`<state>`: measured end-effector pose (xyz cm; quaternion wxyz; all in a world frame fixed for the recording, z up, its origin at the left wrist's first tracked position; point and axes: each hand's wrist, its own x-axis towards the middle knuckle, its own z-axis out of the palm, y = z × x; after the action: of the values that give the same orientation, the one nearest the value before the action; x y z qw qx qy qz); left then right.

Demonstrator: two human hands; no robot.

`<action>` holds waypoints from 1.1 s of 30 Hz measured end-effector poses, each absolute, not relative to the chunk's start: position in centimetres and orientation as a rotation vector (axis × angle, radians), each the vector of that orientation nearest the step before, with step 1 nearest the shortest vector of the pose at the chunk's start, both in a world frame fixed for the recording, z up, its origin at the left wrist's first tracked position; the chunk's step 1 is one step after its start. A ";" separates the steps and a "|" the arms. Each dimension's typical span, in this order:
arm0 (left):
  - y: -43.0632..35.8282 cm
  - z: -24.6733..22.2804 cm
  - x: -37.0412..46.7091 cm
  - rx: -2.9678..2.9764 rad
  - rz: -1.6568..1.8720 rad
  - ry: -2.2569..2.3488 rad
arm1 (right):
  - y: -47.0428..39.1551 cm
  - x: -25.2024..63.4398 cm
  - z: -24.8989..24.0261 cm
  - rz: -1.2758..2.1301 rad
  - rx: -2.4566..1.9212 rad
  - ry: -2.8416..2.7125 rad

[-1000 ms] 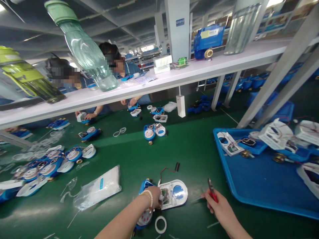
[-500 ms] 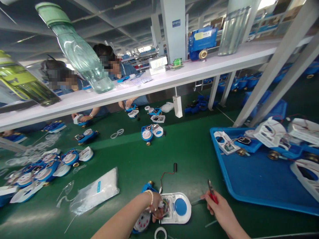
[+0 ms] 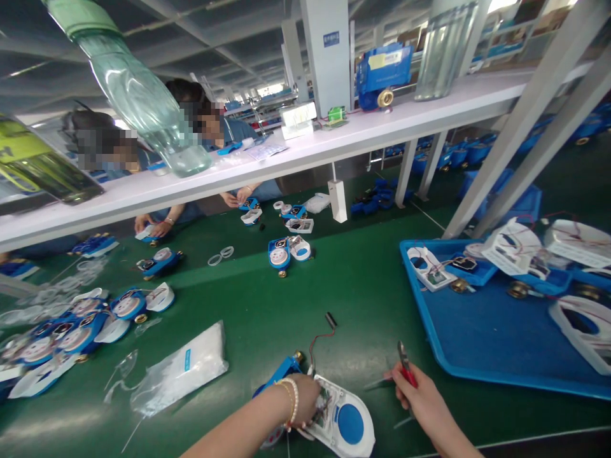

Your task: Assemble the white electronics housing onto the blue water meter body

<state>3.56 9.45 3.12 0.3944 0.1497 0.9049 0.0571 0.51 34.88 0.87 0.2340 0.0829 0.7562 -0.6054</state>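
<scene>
— Down at the near edge of the green counter (image 3: 363, 286), what have you got?

— My left hand (image 3: 305, 397), with a bead bracelet at the wrist, is closed over a blue water meter (image 3: 277, 380) and the open white cover (image 3: 344, 420) joined to it. The fingers press on the small circuit board inside that cover, so the hand is curled, not spread.

— And the other one?

— My right hand (image 3: 420, 397) is pinched shut around red-handled cutters (image 3: 405, 366), tips pointing up and away from me, just right of the cover and not touching it.

— Anything trailing from the meter?

— A thin red wire runs from it to a small black cylinder (image 3: 330, 320) lying on the counter beyond.

— What lies around you?

— A clear plastic bag (image 3: 184, 369) to my left, a blue tray (image 3: 482, 331) of meter parts to my right, and finished meters (image 3: 285, 251) farther across, where other people's hands work under the white shelf (image 3: 305, 152).
</scene>
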 end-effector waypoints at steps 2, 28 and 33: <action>10.0 4.1 3.3 0.361 0.105 2.345 | 34.6 0.5 1.0 -1.656 0.219 2.078; 9.9 2.6 -0.9 0.201 0.439 2.596 | 32.5 2.2 0.9 -1.408 -0.357 2.080; 10.0 1.9 -0.8 0.080 0.401 2.587 | 30.9 2.3 2.6 -1.402 -0.493 2.011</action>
<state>-0.82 10.00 1.88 0.2581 0.0295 0.9543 0.1480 2.27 30.87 2.63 0.3149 -0.1870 0.7633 -0.5322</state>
